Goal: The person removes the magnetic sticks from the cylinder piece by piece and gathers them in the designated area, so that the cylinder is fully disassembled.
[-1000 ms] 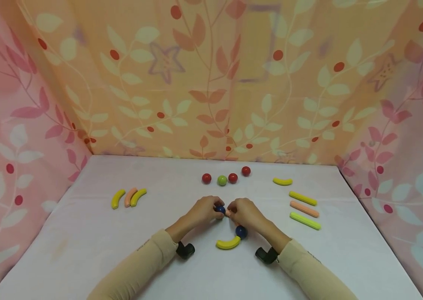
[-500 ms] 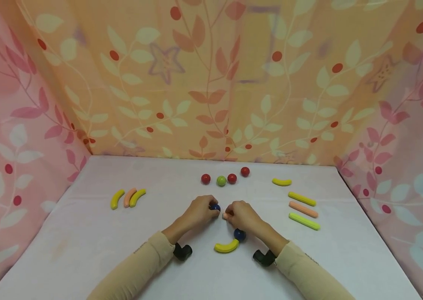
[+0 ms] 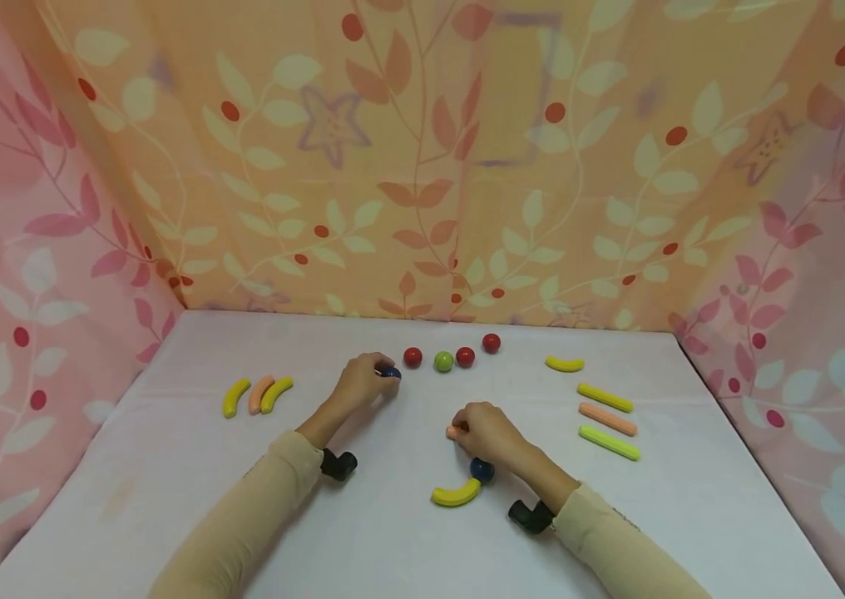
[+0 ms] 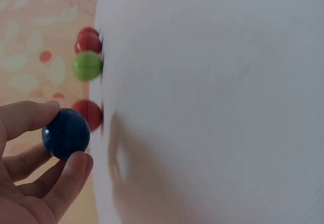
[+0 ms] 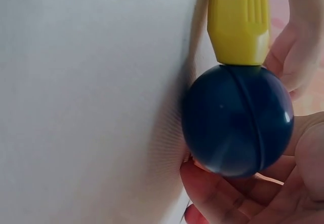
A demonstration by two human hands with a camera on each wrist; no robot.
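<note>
Our left hand (image 3: 361, 379) has pulled away from the middle of the counter and now sits at about 11 o'clock from our right hand (image 3: 484, 431), pinching the small glossy dark blue ball (image 4: 66, 133) between thumb and fingertips. A second ago both hands met at that ball; now it is parted from the short peach-coloured stick (image 3: 452, 432) and carried up beside the leftmost of the three red balls (image 3: 412, 358). We judge this a detaching step, with the ball going back toward the loose row.

Our right hand stays curled around the peach stick, which ends at a second dark blue ball (image 5: 237, 120) joined to a curved yellow piece (image 3: 456, 494) at 6 o'clock.

The white counter (image 3: 168, 466) carries a green ball (image 3: 443, 361) in the row of red ones, three curved pieces (image 3: 256, 394) at 9 o'clock, and a curved yellow piece plus three straight sticks (image 3: 606, 418) at 3 o'clock. Leaf-patterned pink and orange curtains (image 3: 422, 166) enclose it.
</note>
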